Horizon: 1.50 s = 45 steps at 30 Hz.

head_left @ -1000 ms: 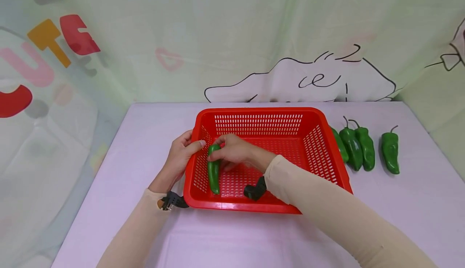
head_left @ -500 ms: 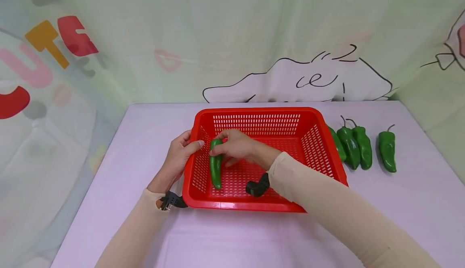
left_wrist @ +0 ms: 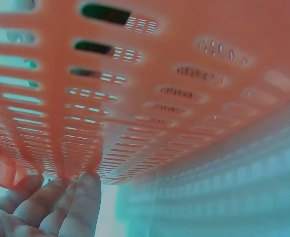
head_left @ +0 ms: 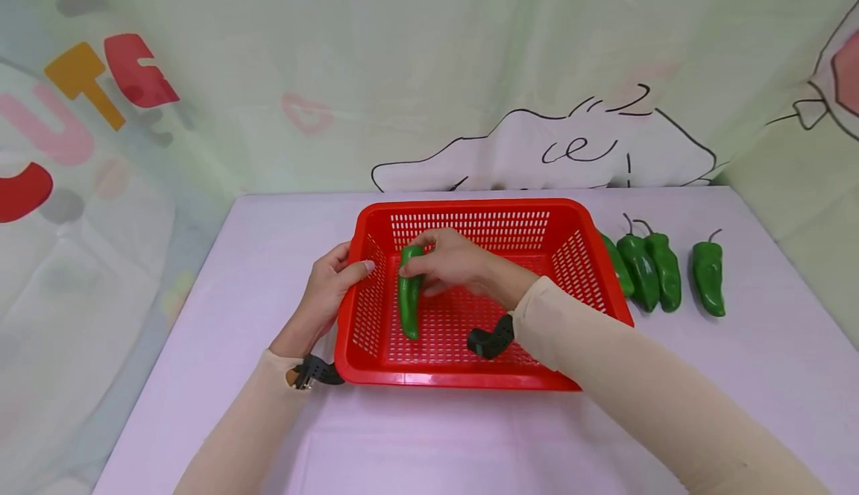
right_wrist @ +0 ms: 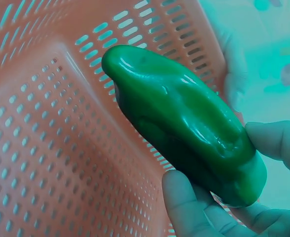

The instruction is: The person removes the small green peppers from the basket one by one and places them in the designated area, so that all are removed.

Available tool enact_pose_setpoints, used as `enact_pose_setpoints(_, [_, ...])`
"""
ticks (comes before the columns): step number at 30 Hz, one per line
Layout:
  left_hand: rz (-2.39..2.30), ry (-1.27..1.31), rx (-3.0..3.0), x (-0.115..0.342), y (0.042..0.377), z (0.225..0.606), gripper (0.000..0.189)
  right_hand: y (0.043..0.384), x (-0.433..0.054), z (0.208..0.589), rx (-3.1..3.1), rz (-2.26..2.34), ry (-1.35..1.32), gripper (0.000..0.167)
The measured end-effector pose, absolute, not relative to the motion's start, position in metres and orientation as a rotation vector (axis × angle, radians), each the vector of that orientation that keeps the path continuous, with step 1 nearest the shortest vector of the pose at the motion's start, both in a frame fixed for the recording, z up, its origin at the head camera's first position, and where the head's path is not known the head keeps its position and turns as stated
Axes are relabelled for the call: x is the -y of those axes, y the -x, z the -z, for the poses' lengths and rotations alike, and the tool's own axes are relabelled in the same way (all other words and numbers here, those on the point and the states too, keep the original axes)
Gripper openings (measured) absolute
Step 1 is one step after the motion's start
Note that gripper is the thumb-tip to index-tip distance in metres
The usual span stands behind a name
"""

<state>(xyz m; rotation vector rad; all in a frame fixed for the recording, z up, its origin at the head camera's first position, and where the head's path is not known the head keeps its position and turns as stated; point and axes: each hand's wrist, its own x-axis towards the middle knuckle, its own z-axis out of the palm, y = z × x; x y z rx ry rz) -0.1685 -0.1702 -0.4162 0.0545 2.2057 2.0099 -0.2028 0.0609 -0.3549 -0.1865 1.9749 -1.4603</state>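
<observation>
A red plastic basket with slotted walls stands on the table. My left hand grips its left rim, thumb over the edge; in the left wrist view the fingers lie against the outside of the slotted wall. Inside the basket, near its left side, my right hand pinches a green pepper near its upper end, between thumb and fingers. The right wrist view shows this pepper glossy and slanting, its narrow tip toward the basket wall.
Several more green peppers lie on the table right of the basket, the nearest partly hidden by its rim. A single pepper lies farther right. Behind the table hangs a printed cloth.
My right hand has carried the pepper a little right and toward the back of the basket, away from the left wall. The left hand keeps its grip on the rim.
</observation>
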Motion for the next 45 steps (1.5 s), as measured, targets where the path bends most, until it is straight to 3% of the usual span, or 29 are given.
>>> enact_pose_setpoints(45, [-2.019, -0.008, -2.186, 0.169, 0.166, 0.414, 0.052, 0.193, -0.163, 0.322, -2.098, 1.555, 0.108, 0.051])
